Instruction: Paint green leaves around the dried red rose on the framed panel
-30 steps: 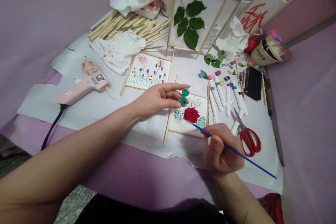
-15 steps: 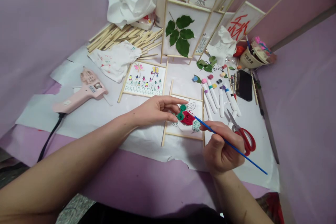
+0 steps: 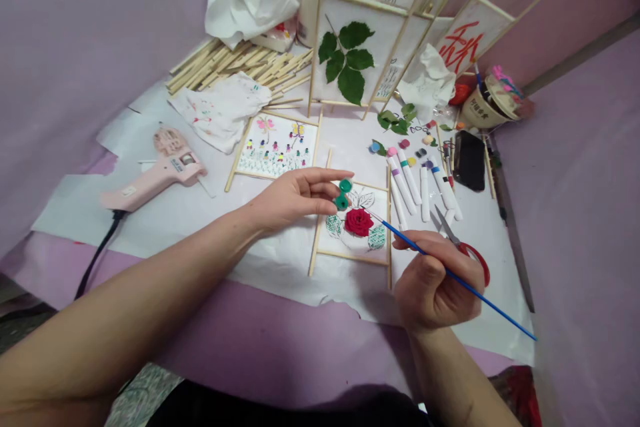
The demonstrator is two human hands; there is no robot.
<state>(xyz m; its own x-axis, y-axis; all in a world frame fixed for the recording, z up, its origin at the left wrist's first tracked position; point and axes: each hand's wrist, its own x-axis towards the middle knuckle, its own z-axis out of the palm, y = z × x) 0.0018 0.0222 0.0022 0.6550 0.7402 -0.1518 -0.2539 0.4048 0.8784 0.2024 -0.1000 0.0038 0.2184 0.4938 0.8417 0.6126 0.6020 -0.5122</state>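
Note:
My left hand hovers over the table and pinches two small green paint caps between thumb and fingers, just left of the upper edge of a small wooden-framed paper panel. The panel carries a red rose with green-patterned leaves. My right hand grips a thin blue paintbrush, its tip pointing at the panel's right side near the rose.
White paint tubes and red-handled scissors lie right of the panel. A pink glue gun, a painted panel, wooden sticks, a standing leaf frame, a phone and a cup surround the work.
My left hand has lifted the green caps off the rose and back up and left. The brush tip has drawn back slightly to the right of the rose.

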